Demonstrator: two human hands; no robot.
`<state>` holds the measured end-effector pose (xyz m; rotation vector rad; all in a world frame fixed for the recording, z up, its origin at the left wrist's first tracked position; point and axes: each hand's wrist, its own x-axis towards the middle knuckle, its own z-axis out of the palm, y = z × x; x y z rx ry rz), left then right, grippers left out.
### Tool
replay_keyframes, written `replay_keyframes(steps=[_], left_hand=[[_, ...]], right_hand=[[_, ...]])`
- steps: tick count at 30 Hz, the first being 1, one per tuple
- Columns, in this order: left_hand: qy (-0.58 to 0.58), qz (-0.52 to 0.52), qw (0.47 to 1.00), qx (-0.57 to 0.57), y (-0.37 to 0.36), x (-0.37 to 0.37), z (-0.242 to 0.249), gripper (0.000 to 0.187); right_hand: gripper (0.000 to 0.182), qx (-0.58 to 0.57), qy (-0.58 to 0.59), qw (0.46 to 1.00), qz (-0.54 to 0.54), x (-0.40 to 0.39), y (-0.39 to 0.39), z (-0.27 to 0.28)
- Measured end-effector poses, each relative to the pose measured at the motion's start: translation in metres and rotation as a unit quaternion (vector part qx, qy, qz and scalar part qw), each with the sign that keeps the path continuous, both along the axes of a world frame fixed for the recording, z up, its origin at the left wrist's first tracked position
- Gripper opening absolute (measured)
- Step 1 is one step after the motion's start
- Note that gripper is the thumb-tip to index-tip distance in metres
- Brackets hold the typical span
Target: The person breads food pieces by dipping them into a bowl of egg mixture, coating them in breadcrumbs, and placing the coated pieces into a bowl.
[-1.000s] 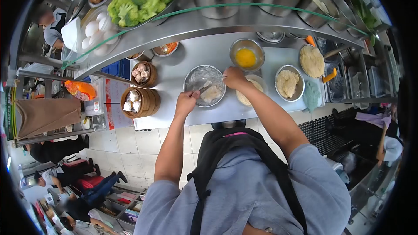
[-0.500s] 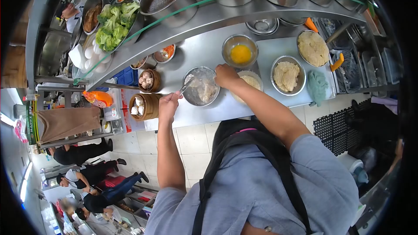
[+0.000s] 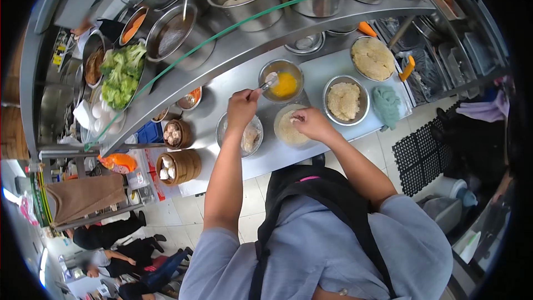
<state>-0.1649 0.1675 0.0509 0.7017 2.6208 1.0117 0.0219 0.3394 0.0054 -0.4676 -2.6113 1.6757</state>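
My left hand [image 3: 243,109] is closed round metal tongs [image 3: 270,81], whose tips reach over the metal bowl of beaten egg [image 3: 286,85] and grip a small pale piece. Fingers of my right hand [image 3: 311,123] are pinched together at the bowl of pale crumbs [image 3: 288,128]; what they hold is too small to tell. Below my left hand, a bowl of white flour [image 3: 250,134] has a pale, coated piece in it. Right of the crumbs is a metal bowl heaped with crumb-coated food [image 3: 343,101].
Bamboo steamers [image 3: 183,166] stand at the counter's left. Further right are a green cloth [image 3: 386,105], a bowl of pale yellow food [image 3: 372,58] and an orange handle [image 3: 407,69]. A shelf edge [image 3: 222,47] with pots and broccoli [image 3: 119,78] overhangs the back.
My left hand has moved with the tongs from the flour bowl to the egg bowl. My right hand has gone from beside the flour bowl to the crumbs. The view has shifted.
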Motion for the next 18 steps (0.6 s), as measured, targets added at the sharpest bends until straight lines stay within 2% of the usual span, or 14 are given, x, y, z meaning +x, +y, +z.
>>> replay_keyframes(steps=[1, 2, 4, 5, 7, 14, 16, 18], left_hand=[[-0.038, -0.010, 0.998, -0.046, 0.014, -0.003, -0.009, 0.041], [-0.039, -0.019, 0.998, -0.045, 0.029, -0.006, -0.018, 0.041], [0.052, -0.032, 0.960, -0.272, 0.052, -0.011, -0.042, 0.049], [0.052, -0.052, 0.942, -0.327, 0.060, -0.016, -0.051, 0.055], [0.063, -0.050, 0.937, -0.340, 0.067, -0.025, -0.048, 0.055], [0.072, -0.038, 0.920, -0.383, 0.071, -0.035, -0.006, 0.056], [0.087, -0.046, 0.918, -0.383, 0.074, -0.035, -0.027, 0.051], [0.119, -0.103, 0.914, -0.373, 0.082, -0.025, -0.044, 0.046]], right_hand=[[0.034, -0.022, -0.021, 0.999, -0.008, 0.006, 0.003, 0.001], [0.034, -0.022, -0.023, 0.999, -0.017, 0.011, 0.005, -0.001], [0.036, -0.053, -0.043, 0.997, -0.025, 0.021, 0.009, -0.004], [0.036, -0.051, -0.044, 0.997, -0.031, 0.027, 0.010, -0.004], [0.036, -0.019, -0.028, 0.999, -0.041, 0.035, 0.015, 0.001], [0.034, -0.054, -0.025, 0.996, -0.061, 0.049, 0.024, 0.003], [0.034, -0.062, -0.005, 0.997, -0.048, 0.045, 0.022, 0.002], [0.033, -0.061, -0.005, 0.997, -0.036, 0.041, 0.020, 0.003]])
